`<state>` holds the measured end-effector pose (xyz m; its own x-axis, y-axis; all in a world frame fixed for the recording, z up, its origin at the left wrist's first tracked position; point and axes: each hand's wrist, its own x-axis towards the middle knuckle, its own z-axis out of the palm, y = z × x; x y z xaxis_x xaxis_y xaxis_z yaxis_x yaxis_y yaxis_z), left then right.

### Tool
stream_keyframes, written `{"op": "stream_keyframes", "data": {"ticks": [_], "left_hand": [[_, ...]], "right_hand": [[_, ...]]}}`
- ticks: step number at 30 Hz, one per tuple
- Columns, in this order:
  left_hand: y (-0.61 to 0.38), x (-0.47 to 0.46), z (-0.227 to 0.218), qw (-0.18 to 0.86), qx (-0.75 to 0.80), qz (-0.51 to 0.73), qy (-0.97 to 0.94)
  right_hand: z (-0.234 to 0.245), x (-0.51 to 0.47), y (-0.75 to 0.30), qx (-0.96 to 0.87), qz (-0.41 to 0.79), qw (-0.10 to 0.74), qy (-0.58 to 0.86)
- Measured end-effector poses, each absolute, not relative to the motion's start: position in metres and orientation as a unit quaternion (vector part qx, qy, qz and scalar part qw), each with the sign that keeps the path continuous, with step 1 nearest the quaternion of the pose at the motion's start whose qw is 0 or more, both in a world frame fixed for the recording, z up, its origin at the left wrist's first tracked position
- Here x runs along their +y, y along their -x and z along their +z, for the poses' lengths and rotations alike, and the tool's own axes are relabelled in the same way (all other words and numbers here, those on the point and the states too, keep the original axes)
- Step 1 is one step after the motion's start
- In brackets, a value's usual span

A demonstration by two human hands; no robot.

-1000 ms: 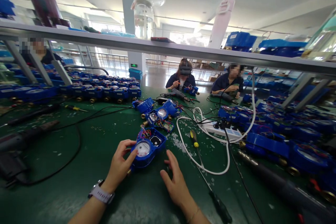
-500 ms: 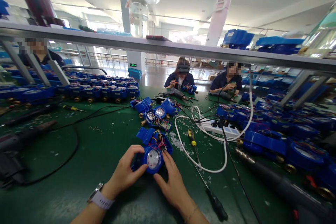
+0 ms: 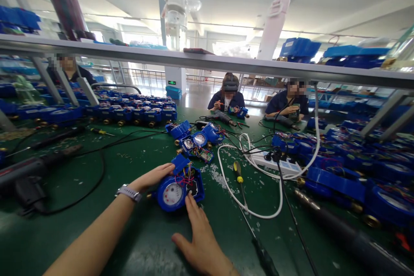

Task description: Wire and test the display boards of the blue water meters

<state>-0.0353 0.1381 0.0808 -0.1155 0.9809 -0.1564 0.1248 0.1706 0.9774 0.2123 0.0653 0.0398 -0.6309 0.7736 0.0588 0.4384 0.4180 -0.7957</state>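
Head, meter [image 3: 176, 189] between left hand [image 3: 153, 177], right hand [image 3: 197, 237]

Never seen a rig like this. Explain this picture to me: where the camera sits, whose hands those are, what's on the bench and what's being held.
There is no machine here. A person works with bare hands, and the single camera sits on that person's head, looking forward and down. The two arms entering from the bottom edge are therefore the wearer's own.

The left hand, with a wristwatch, lies open against the far left side of a blue water meter. The meter's cover is open and coloured wires show. The right hand rests on the green bench, its fingertips touching the meter's near edge. Neither hand lifts the meter.

Nearby lie more opened meters, a yellow-handled screwdriver and a white power strip. Other people work across the bench.
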Motion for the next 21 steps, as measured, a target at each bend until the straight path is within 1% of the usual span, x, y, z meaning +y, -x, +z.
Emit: {"op": "stream_keyframes", "data": {"ticks": [3, 7, 9, 12, 14, 17, 19, 21], "left_hand": [[0.023, 0.144, 0.089, 0.506, 0.556, 0.466, -0.466], [0.011, 0.141, 0.100, 0.492, 0.513, 0.532, -0.460], [0.007, 0.133, 0.106, 0.483, 0.491, 0.562, -0.458], [-0.003, 0.115, 0.113, 0.459, 0.470, 0.579, -0.483], [-0.013, 0.100, 0.114, 0.390, 0.487, 0.570, -0.535], [-0.030, 0.074, 0.108, 0.233, 0.508, 0.513, -0.651], [-0.040, 0.058, 0.101, 0.139, 0.472, 0.448, -0.747], [-0.043, 0.046, 0.092, 0.064, 0.410, 0.383, -0.826]], "right_hand": [[0.034, 0.070, -0.216, -0.787, 0.426, 0.278, 0.349], [0.029, 0.077, -0.216, -0.670, 0.537, 0.401, 0.319], [0.029, 0.079, -0.216, -0.616, 0.574, 0.431, 0.326], [0.030, 0.083, -0.216, -0.566, 0.606, 0.442, 0.341], [0.032, 0.084, -0.218, -0.530, 0.633, 0.447, 0.343], [0.039, 0.086, -0.224, -0.430, 0.724, 0.430, 0.326], [0.044, 0.086, -0.229, -0.355, 0.784, 0.402, 0.313], [0.049, 0.087, -0.233, -0.312, 0.810, 0.384, 0.315]]}}
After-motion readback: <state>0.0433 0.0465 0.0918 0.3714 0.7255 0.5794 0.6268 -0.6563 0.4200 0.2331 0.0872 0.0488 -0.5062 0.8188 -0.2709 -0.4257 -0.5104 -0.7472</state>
